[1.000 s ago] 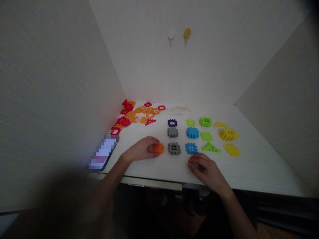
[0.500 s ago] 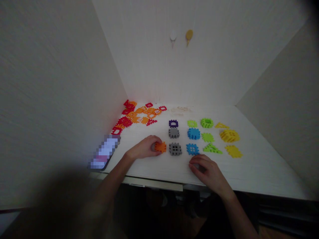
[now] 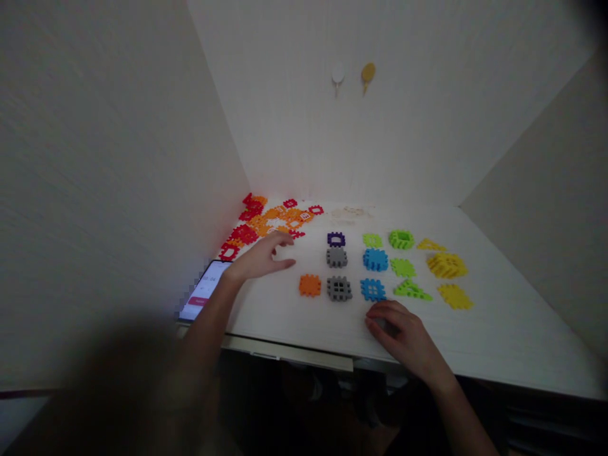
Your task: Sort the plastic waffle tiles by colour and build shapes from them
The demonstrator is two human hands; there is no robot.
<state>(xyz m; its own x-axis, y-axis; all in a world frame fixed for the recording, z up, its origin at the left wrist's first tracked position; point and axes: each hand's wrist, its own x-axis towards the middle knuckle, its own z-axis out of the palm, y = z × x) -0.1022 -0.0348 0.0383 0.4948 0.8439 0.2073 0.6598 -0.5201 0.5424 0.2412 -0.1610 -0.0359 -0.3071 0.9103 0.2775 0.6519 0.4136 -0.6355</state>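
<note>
My left hand [image 3: 266, 256] is open above the white tabletop, thumb and fingers apart, just in front of a heap of red and orange plastic interlocking tiles [image 3: 259, 223]. A single orange tile [image 3: 310, 285] lies flat to the right of that hand. Beside it are a grey window tile [image 3: 339, 289] and a blue window tile [image 3: 373, 290]. My right hand [image 3: 399, 332] rests near the table's front edge, just below the blue window tile. Its fingers curve loosely with a gap to the thumb, and nothing shows between them.
Behind lie a purple frame tile [image 3: 336, 239], a grey stack [image 3: 337, 257], a blue stack [image 3: 375, 259], green pieces [image 3: 401, 239] and yellow pieces [image 3: 447, 265]. A phone [image 3: 206, 288] lies at the left. Walls enclose the table; two hooks [image 3: 367, 73] hang on the back one.
My left hand has let go of the orange tile, which now lies left of the grey window tile. That hand has moved left and back towards the heap, opening. My right hand stays nearly still.
</note>
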